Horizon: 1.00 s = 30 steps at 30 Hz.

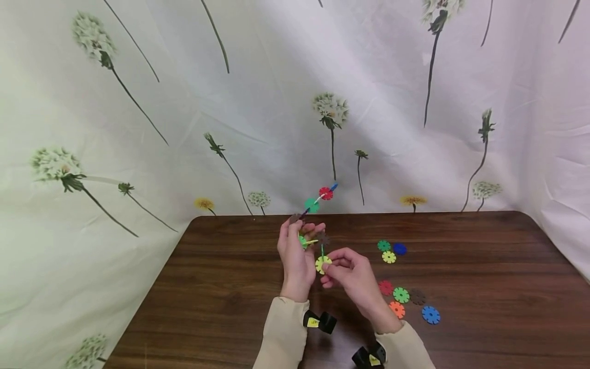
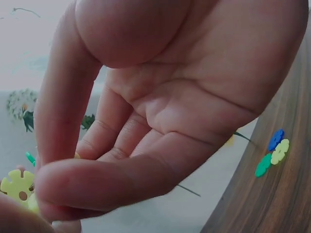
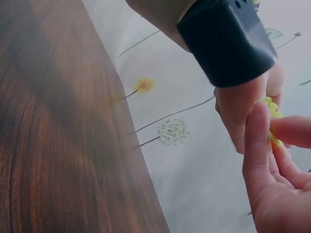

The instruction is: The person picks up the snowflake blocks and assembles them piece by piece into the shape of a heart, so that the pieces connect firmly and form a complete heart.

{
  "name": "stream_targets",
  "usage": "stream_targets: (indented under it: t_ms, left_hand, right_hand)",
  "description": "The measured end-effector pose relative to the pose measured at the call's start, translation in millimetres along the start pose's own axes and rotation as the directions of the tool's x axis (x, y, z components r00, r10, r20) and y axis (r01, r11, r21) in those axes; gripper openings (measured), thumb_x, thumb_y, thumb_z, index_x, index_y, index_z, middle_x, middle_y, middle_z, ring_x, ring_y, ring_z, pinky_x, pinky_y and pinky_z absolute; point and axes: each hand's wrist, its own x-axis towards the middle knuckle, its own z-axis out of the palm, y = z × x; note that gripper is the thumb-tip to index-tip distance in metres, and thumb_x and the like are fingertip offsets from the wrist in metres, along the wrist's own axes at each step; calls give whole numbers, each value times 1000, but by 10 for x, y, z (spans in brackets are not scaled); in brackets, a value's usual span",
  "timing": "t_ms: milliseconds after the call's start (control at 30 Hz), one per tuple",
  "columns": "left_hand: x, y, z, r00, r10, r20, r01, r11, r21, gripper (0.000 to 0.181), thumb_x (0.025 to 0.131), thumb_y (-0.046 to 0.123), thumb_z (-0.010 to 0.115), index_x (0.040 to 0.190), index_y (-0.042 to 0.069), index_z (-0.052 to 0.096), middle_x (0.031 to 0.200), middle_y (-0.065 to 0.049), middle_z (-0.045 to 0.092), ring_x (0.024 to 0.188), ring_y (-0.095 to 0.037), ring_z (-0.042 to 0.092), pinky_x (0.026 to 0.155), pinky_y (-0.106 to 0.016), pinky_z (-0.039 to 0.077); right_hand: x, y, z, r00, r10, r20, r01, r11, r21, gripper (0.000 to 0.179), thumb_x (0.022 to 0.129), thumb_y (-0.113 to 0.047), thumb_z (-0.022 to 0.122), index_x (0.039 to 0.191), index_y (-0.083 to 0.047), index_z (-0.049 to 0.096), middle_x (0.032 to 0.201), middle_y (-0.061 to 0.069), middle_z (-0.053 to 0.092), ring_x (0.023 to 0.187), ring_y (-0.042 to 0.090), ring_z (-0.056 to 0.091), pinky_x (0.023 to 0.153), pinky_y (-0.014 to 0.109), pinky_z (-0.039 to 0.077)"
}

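A chain of slotted plastic discs runs through my left hand (image 1: 295, 259), which holds it between thumb and fingers. Past the fingertips stick out a green disc (image 1: 311, 206), a red disc (image 1: 325, 193) and a blue disc (image 1: 334, 187) seen edge-on. Nearer the palm are a light green disc (image 1: 302, 241) and a dark brown disc (image 1: 324, 239). My right hand (image 1: 354, 277) pinches a yellow disc (image 1: 320, 266) by thumb and fingers; a green disc seen edge-on (image 1: 322, 250) stands between it and the brown one. Fingers hide part of the chain in both wrist views.
On the brown wooden table (image 1: 221, 277), right of my hands, lie a small group with a dark blue disc (image 1: 399, 249) and a lower group with an orange disc (image 1: 397, 309) and a blue disc (image 1: 430, 314). A dandelion-print cloth (image 1: 276, 128) hangs behind the table.
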Motion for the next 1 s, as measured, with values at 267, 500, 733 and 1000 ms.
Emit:
stream_targets:
  t_ms: [267,500,733,1000]
  left_hand:
    - [9,6,-16,1000,2,-24,0,999,47,13,99,22,46,99,10,51,81,-1,66,85,-21,73,89,-39,38]
    - [11,3,-17,1000,-11,-19,12,999,42,13,100,23,46,98,11,51,81,-1,70,85,-21,73,88,-38,38]
    - [6,-2,-11,1000,-17,1,17,998,55,14,100,23,43,101,11,50,83,-2,72,86,-20,74,86,-37,37]
    - [10,1,-6,999,-53,7,52,997,54,16,101,26,43,105,12,50,84,-1,73,85,-19,74,71,-31,32]
  right_hand:
    - [3,4,-2,999,20,29,-19,1000,-25,29,89,-10,67,111,6,56,88,12,67,71,16,70,71,34,59]
    - [3,11,-12,998,10,55,-8,999,-33,32,89,-10,67,113,8,54,90,15,67,71,15,69,70,32,59]
    - [2,-1,-28,997,-6,80,9,999,-43,34,90,-11,67,114,8,54,91,16,67,71,13,69,69,30,59]
    - [21,16,-52,995,-6,97,11,999,-48,34,90,-11,67,114,8,53,91,14,67,71,13,69,68,30,59]
